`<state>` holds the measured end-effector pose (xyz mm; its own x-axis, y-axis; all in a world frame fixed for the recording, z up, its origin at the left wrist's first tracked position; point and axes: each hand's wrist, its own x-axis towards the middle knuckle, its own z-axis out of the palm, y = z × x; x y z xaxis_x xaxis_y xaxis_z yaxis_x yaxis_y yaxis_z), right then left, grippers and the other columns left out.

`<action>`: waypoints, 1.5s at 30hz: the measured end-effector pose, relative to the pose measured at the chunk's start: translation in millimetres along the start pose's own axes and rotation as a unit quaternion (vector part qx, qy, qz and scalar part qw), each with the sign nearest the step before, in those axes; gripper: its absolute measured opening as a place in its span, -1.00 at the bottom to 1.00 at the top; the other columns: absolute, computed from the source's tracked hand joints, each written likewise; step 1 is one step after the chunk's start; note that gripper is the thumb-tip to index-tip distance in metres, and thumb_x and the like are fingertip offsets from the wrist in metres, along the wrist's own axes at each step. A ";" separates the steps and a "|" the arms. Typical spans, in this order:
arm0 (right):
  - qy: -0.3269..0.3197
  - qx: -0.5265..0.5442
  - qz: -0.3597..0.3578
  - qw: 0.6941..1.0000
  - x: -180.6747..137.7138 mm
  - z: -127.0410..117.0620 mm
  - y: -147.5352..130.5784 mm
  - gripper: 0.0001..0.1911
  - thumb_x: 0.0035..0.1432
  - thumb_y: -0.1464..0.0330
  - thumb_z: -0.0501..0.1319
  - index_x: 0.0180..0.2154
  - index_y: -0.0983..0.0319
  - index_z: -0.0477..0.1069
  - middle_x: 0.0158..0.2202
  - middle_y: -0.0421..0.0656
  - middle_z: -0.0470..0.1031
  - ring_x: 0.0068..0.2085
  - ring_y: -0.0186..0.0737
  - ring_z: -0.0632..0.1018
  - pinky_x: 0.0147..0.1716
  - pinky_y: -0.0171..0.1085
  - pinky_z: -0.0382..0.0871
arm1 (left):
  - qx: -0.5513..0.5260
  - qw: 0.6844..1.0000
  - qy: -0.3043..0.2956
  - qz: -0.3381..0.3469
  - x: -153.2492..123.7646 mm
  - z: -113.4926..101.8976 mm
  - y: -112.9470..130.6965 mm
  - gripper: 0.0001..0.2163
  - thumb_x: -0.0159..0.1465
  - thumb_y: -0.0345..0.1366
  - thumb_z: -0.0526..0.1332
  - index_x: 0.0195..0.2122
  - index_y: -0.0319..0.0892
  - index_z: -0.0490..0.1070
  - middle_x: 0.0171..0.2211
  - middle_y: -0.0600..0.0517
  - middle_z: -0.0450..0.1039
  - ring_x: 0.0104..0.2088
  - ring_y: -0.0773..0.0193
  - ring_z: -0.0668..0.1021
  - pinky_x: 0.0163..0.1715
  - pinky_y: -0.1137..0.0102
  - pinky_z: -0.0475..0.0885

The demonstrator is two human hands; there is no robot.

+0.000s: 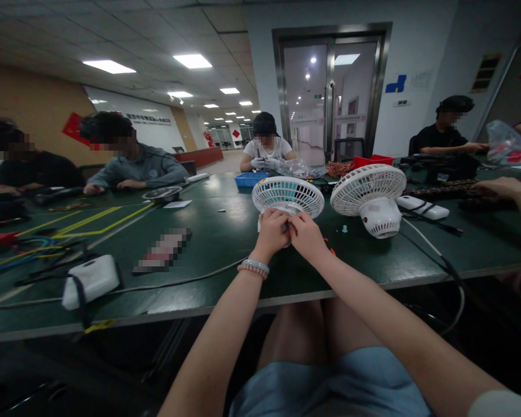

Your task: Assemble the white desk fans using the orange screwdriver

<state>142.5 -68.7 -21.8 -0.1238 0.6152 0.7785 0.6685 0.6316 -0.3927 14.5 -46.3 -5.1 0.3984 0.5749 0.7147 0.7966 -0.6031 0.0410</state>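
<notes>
A white fan head [289,196] with a slatted round cage stands on the green table [208,255] in front of me. My left hand [271,234] and my right hand [306,234] meet at the back of it, fingers bent and pinched close together. A small dark grey piece shows between the fingertips; its kind is too small to tell. The hands hide most of this fan's rear housing. To the right, a second white fan [369,197] rests with its motor housing toward me. A small pale blue plastic part [344,229] and orange bits lie between the second fan and my right hand.
A blue tray [250,180] and a red tray [373,160] sit behind the fans. White power units [93,281] with cables lie left and right. A grey cable [178,284] crosses the table near its front edge. Several people sit around the table; one person's arm [510,190] reaches in at right.
</notes>
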 end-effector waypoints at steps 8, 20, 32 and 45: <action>0.008 0.015 0.000 1.000 0.7 1.7 4.1 -0.79 0.07 0.51 0.00 -0.30 0.25 0.38 -0.26 -0.05 0.32 -0.20 -0.18 0.39 -0.17 -0.20 0.32 | -0.008 1.000 0.004 0.001 0.2 -0.2 1.3 -0.88 0.06 -0.38 0.15 -0.36 -0.14 0.42 -0.25 0.02 0.47 -0.10 0.11 0.35 -0.11 0.19 0.18; -0.008 0.003 0.035 0.999 2.3 -1.9 2.0 -0.84 0.09 0.46 0.03 -0.27 0.26 0.33 -0.26 -0.05 0.34 -0.17 -0.15 0.39 -0.15 -0.18 0.29 | -0.010 1.000 0.007 -0.006 0.1 0.9 0.0 -0.83 0.07 -0.39 0.13 -0.32 -0.12 0.44 -0.26 0.03 0.47 -0.12 0.13 0.36 -0.11 0.18 0.17; -0.011 -0.006 0.018 1.000 3.3 -4.3 7.5 -0.85 0.09 0.45 0.04 -0.27 0.26 0.32 -0.26 -0.04 0.34 -0.18 -0.12 0.39 -0.15 -0.16 0.29 | -0.010 1.000 0.002 -0.017 2.4 4.0 1.0 -0.84 0.06 -0.37 0.14 -0.34 -0.12 0.45 -0.26 0.00 0.47 -0.11 0.10 0.35 -0.10 0.15 0.16; -0.036 -0.009 0.022 0.999 3.9 -8.8 9.2 -0.84 0.10 0.45 0.02 -0.27 0.27 0.32 -0.27 -0.04 0.35 -0.17 -0.13 0.39 -0.13 -0.15 0.28 | -0.007 1.000 0.008 -0.015 3.3 8.3 0.3 -0.83 0.04 -0.38 0.15 -0.33 -0.12 0.45 -0.27 0.01 0.47 -0.10 0.09 0.34 -0.09 0.16 0.16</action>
<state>154.6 -64.6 -18.1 -0.1459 0.6755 0.7228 0.6871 0.5948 -0.4172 19.9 -40.0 -8.5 0.3673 0.5843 0.7237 0.8014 -0.5937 0.0726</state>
